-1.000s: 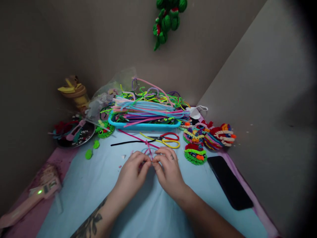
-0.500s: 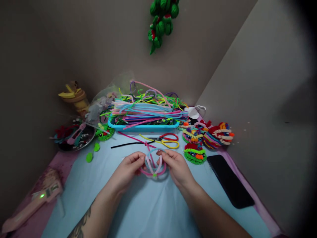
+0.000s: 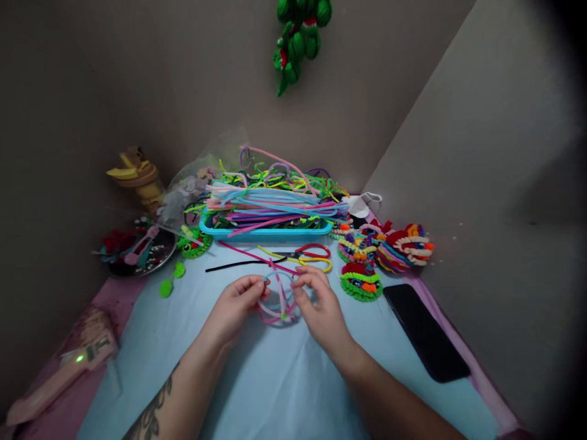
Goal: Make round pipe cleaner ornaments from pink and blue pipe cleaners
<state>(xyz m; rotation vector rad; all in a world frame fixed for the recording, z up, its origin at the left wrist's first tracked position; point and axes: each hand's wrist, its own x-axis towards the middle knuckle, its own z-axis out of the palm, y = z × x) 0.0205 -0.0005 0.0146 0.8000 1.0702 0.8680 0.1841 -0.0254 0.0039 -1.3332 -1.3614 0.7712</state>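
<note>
Over the middle of the blue cloth (image 3: 284, 379) I hold a small round frame of bent pipe cleaners (image 3: 280, 300), in pink, pale pink and light blue, with a green spot where strands cross. My left hand (image 3: 243, 296) pinches its left side between thumb and fingers. At its right side, the thumb and fingers of my right hand (image 3: 321, 302) curl around the rim; the exact grip is partly hidden. Just beyond lie scissors (image 3: 302, 256) with one red and one yellow handle, a black pipe cleaner (image 3: 236, 266) and a pink one (image 3: 243, 250).
Behind stands a blue tray (image 3: 266, 234) heaped with pipe cleaners. Colourful fuzzy bird-like pieces (image 3: 361, 283) and a black phone (image 3: 426, 333) lie right. At left are a pink glue gun (image 3: 68, 373), a metal dish (image 3: 160, 260), a green fuzzy piece (image 3: 195, 243) and green leaf shapes (image 3: 166, 287).
My right hand has shifted its hold, its fingers lifting and curling at the frame's right rim. The frame has turned and moved slightly left; my left hand keeps its pinch.
</note>
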